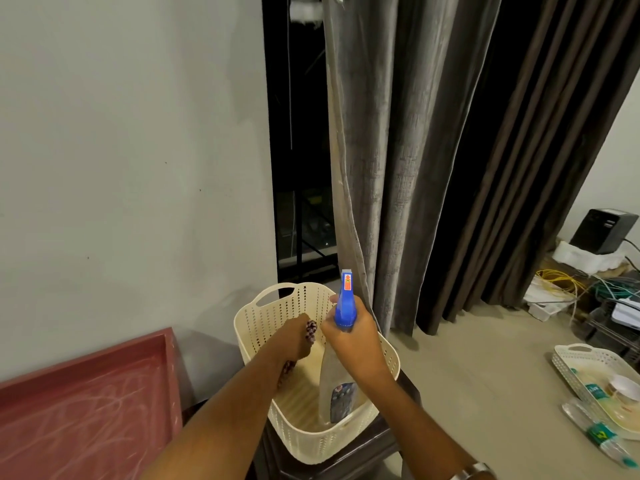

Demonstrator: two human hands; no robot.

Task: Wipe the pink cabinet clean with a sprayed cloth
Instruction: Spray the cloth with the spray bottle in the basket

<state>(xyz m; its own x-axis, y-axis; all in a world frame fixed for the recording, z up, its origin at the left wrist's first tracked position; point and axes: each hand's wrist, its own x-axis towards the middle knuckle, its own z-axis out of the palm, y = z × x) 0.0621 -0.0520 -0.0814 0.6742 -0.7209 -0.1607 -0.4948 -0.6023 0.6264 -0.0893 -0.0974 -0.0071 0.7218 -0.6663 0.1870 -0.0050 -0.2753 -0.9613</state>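
- The step in hand looks like fetching the supplies: both hands are down in the cream basket [277,420], which stands on a dark stool [377,441] just right of the pink cabinet [86,407].
- The right hand [356,344] is clamped around the neck of the spray bottle [337,382], just under its blue trigger head [346,303]. The clear body hangs down inside the basket toward its right wall, the base low near the floor of the basket; I cannot tell whether it rests there or is lifted clear.
- The left hand [299,341] is closed on a dark patterned cloth [310,331]; a fold shows past the fingers and another bit under the wrist. It sits near the basket's back-left wall, beside the bottle hand but not touching it.
- The pink cabinet shows only its top, at the lower left corner of the view, with pale streaks or smears across the surface. Neither hand is near it, so no wiping is under way.
- Judged from this, the task is at its start: cloth and bottle are in hand, and the spraying is not yet done.
- The next move calls for lifting both items over the basket rim, turning the nozzle toward the cloth, and shifting a finger onto the trigger, since the grip now wraps the neck.
- The cloth needs opening out a little so the spray lands on it, away from the curtain [381,168] just behind.
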